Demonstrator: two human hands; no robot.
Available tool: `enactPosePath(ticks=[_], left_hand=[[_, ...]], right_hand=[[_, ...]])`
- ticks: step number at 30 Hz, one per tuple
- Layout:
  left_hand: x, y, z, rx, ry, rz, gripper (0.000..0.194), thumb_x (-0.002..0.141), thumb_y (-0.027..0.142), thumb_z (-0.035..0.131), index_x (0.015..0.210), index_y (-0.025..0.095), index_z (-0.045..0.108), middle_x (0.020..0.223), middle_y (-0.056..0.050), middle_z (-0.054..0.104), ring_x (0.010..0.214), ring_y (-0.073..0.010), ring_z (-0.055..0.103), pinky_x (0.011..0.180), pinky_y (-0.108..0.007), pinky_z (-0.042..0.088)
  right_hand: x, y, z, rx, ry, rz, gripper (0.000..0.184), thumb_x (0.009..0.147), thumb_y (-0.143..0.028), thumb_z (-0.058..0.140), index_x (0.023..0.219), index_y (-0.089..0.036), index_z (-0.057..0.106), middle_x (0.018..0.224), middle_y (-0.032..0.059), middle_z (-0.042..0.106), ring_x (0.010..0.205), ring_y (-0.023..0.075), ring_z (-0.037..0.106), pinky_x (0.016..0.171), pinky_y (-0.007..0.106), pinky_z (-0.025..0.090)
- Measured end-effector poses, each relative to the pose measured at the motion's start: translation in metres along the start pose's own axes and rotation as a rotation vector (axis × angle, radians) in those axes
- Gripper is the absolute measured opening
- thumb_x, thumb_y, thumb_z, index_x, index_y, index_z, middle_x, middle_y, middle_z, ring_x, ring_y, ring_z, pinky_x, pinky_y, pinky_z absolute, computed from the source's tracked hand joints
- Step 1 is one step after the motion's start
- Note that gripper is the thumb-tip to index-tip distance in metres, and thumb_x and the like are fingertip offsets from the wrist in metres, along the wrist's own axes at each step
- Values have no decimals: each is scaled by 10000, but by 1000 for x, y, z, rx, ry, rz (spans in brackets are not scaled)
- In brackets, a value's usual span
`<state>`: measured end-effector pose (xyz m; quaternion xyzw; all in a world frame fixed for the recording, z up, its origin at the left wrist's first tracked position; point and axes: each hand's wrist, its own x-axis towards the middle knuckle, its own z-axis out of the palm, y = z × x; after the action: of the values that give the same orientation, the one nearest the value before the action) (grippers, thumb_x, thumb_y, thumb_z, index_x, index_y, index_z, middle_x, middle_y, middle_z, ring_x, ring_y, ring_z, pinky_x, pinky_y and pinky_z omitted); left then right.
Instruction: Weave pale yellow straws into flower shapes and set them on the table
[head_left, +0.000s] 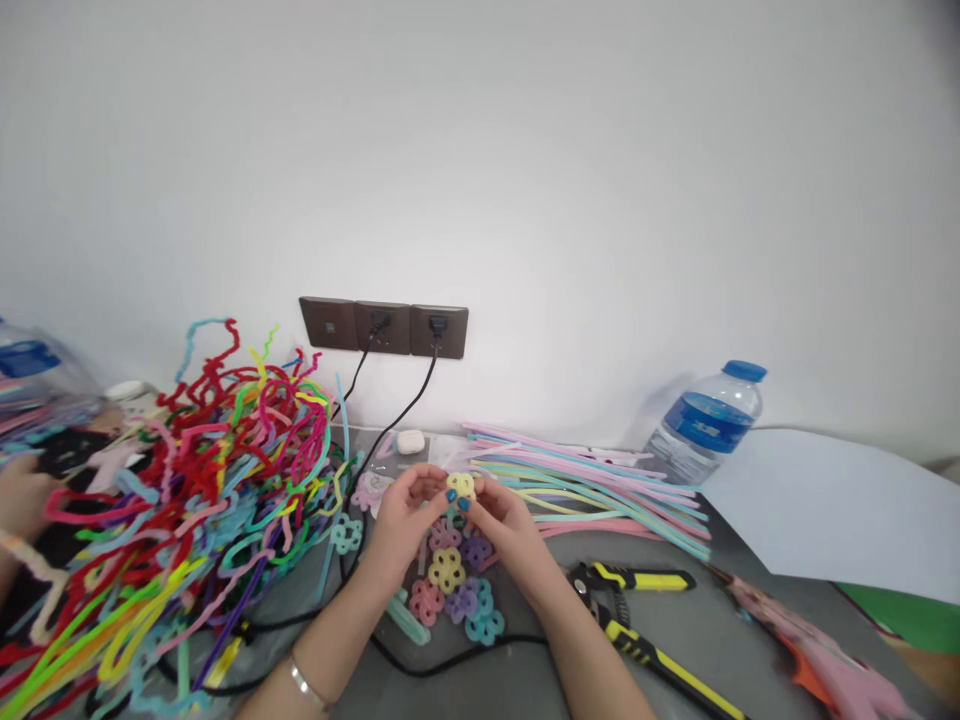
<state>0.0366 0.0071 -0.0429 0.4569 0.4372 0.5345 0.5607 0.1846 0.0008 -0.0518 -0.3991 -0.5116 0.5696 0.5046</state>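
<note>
Between the fingertips of both hands is a small pale-yellow pipe-cleaner flower (460, 486), its loops bent round a centre. My left hand (414, 510) pinches it from the left, and my right hand (508, 512) pinches its right side, thumbs nearly meeting in front. Just below the hands lie several finished-looking flowers: a yellow flower (447, 570), a pink flower (427, 602), a purple flower (461, 600) and a blue flower (484, 625). Another teal flower (346, 534) lies apart to the left.
A large tangle of coloured pipe cleaners (232, 480) fills the left. Straight pastel pipe cleaners (585, 490) lie behind my right hand. Yellow-black pliers (645, 640), a water bottle (709, 420) and white paper (840, 500) are rightward. Black cables (409, 410) cross the table. Another person's hand (22, 500) is far left.
</note>
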Motion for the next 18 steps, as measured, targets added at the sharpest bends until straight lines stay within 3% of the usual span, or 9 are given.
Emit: enactPosePath(ticks=[6,11,18], left_hand=[[-4,2,5,-196,-95,-152,368,613,348,821,810,171,566,659,59,556,517,-49,437,465,-169,320],[-3,9,2,-272,-215,-312,426,602,363,840,851,181,545,466,128,382,386,-18,259,402,-168,208],[-2,13,-3,-244,-217,-394,439,572,344,863,863,161,589,494,111,409,413,-17,276,410,-171,236]], right_hand=[[-2,-1,-3,-2,-37,21,374,776,-541,658,760,-179,565,629,-33,468,574,111,423,554,242,317],[-3,-5,-4,37,-112,44,363,801,-532,642,778,-178,562,658,-25,491,600,111,434,576,239,327],[0,0,-7,71,-55,98,372,729,-512,728,764,-176,573,667,-28,514,573,101,462,551,234,343]])
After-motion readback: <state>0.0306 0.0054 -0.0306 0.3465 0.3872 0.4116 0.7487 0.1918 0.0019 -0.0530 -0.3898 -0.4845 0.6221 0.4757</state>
